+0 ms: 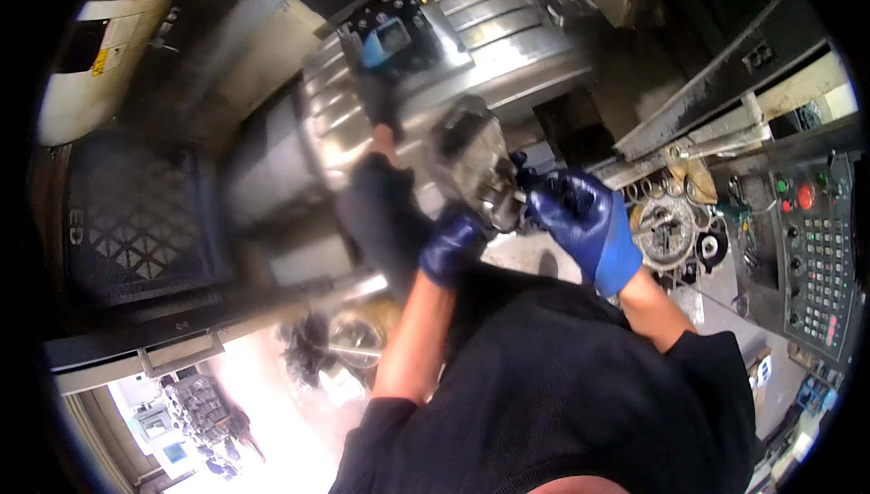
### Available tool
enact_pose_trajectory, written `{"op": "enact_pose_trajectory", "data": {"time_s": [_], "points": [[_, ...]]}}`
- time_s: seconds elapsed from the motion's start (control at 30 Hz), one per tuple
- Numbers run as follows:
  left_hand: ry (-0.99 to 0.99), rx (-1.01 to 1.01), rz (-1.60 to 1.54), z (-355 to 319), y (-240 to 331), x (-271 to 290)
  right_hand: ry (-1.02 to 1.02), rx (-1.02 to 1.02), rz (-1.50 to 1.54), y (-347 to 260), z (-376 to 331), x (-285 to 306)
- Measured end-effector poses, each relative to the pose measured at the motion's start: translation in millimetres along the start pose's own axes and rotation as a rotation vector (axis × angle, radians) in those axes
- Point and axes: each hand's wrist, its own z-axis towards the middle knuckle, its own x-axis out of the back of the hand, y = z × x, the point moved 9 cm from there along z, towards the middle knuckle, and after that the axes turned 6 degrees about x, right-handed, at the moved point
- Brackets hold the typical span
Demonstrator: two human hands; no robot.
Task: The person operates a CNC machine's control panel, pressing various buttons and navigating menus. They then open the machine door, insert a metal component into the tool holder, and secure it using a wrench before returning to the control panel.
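I see both gloved hands, left [450, 249] and right [580, 217], clamped on a metal part [476, 163] beside the steel machine housing [507, 50]; control panel [816, 249] at right.

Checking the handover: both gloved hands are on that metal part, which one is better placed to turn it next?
Probably right. The right hand grips the metal part's near end from the side; the left hand sits underneath, seemingly supporting it. Motion blur hides the finger detail.

Blue gloves [589, 222], silver metal part [476, 163]
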Motion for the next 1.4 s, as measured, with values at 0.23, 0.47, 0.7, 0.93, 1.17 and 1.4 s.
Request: {"op": "enact_pose_trajectory", "data": {"time_s": [0.23, 0.47, 0.7, 0.93, 1.17, 1.4], "points": [[-0.003, -0.053, -0.125, -8.1, -8.3, -13.8, -0.159, 0.071, -0.013, 6.1, -19.3, -26.0], [0.069, -0.034, -0.165, -24.6, -4.5, -28.9, -0.255, 0.061, -0.185, 17.4, -17.6, -19.6], [0.115, -0.052, -0.100, -28.4, -4.8, -22.6, -0.285, 0.188, -0.100, -7.0, -21.9, -22.9], [0.159, -0.087, -0.007, -29.4, -6.2, -29.0, -0.566, -0.119, 0.340, -25.6, -45.4, -23.3], [0.128, -0.149, 0.033, -20.8, -0.2, -40.8, -0.313, 0.296, 0.266, -27.4, -39.8, -7.9], [0.119, -0.101, 0.044, -18.7, -2.9, -34.0, -0.542, 0.255, 0.160, -39.3, -41.0, -10.2]]}}
